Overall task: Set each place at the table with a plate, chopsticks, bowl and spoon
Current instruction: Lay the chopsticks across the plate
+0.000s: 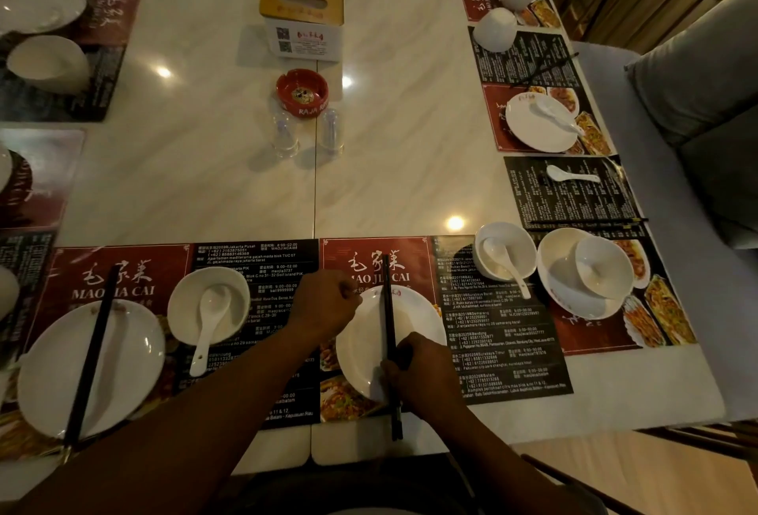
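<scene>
My right hand [418, 371] pinches black chopsticks [389, 334] lying across the plate [361, 354] at the near table edge. My left hand [328, 303], fingers curled together, rests at the plate's left rim. Beyond-right sits a bowl [506, 250] holding a spoon [502, 264].

My forearms are bare to the elbows, no sleeves, watch or rings showing; my left hand [328, 303] and right hand [418, 371] wear nothing.
</scene>
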Demonstrator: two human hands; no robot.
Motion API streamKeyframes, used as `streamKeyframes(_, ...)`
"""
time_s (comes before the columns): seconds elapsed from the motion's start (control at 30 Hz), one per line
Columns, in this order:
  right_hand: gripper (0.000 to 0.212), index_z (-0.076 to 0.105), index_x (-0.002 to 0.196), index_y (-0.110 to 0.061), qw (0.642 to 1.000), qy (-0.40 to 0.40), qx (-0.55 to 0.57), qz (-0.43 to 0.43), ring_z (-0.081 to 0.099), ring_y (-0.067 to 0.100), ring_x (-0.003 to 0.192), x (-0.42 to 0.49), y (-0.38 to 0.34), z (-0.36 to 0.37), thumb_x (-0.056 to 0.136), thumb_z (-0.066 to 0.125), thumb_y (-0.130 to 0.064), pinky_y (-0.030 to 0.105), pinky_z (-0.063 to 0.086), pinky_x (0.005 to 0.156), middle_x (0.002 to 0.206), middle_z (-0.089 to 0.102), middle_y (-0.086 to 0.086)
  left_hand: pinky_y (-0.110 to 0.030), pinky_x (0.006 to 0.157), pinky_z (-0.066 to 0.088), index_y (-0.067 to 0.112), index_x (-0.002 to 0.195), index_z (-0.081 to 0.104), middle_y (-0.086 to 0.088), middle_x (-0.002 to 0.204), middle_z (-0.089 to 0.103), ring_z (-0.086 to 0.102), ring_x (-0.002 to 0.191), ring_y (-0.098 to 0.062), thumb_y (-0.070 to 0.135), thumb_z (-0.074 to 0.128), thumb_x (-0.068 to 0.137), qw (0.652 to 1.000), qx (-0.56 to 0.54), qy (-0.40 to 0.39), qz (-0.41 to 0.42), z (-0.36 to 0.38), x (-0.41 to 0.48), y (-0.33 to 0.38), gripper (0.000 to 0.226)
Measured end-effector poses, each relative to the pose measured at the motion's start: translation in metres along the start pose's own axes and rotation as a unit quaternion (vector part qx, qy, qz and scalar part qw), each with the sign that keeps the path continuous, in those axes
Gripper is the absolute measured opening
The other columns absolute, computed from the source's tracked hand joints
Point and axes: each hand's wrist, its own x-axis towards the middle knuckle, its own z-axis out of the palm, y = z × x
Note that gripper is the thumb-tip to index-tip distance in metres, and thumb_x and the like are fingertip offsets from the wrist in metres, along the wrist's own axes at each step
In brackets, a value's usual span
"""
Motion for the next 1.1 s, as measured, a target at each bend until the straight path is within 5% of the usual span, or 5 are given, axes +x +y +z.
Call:
streamKeyframes(0.47,0.027,0.068,0.103,-0.021,1.000,-0.001,0.000,0.000,0.066,0.008,0.071,0.001,-0.001,-0.001,0.084,0.074,-0.039,0.026,0.060,0.061,0.085,0.067,-0.008,-0.023,0.081,0.054,0.015,0.107,0.073,0.000,0.098,0.074,0.065,0.084,-0.008,0.015,0.077,0.082,1.000,0.010,-0.002,-0.010,0.002,0.004,-0.007,0.025)
streamKeyframes(0.57,0.026,0.066,0.106,-0.021,0.999,0.047,-0.005,-0.007,0.059,0.000,0.066,0.001,0.000,-0.012,0.089,0.068,-0.041,0.010,0.044,0.055,0.080,0.062,-0.011,-0.025,0.083,0.056,0.016,0.108,0.072,0.001,0.098,0.073,0.065,0.083,-0.007,0.020,0.077,0.083,1.000,0.015,-0.012,-0.014,0.002,0.003,-0.008,0.026)
streamKeyframes(0.7,0.015,0.063,0.103,-0.026,0.992,0.128,-0.013,0.010,0.060,0.002,0.080,0.011,0.022,-0.037,0.092,0.065,-0.037,0.019,0.048,0.070,0.088,0.062,-0.012,-0.020,0.076,0.052,0.019,0.108,0.072,0.004,0.096,0.072,0.064,0.083,-0.006,0.026,0.075,0.085,0.999,0.029,-0.033,-0.008,0.000,-0.002,-0.010,0.025)
streamKeyframes(0.8,0.013,0.067,0.103,-0.023,0.995,0.088,0.027,0.033,0.066,0.009,0.084,0.019,0.039,-0.052,0.092,0.067,-0.030,0.027,0.052,0.078,0.090,0.069,-0.008,-0.017,0.072,0.047,0.023,0.109,0.071,0.008,0.096,0.072,0.065,0.084,-0.005,0.031,0.075,0.084,0.997,0.033,-0.061,-0.024,0.000,-0.007,-0.016,0.026)
streamKeyframes(1.1,0.016,0.070,0.109,-0.020,0.999,0.028,0.023,0.027,0.058,0.004,0.085,0.029,0.044,-0.059,0.094,0.066,-0.023,0.019,0.040,0.077,0.094,0.067,-0.009,-0.009,0.066,0.044,0.029,0.104,0.074,0.016,0.090,0.070,0.064,0.079,0.003,0.020,0.076,0.083,0.995,0.011,-0.083,-0.060,-0.002,-0.013,-0.022,0.023)
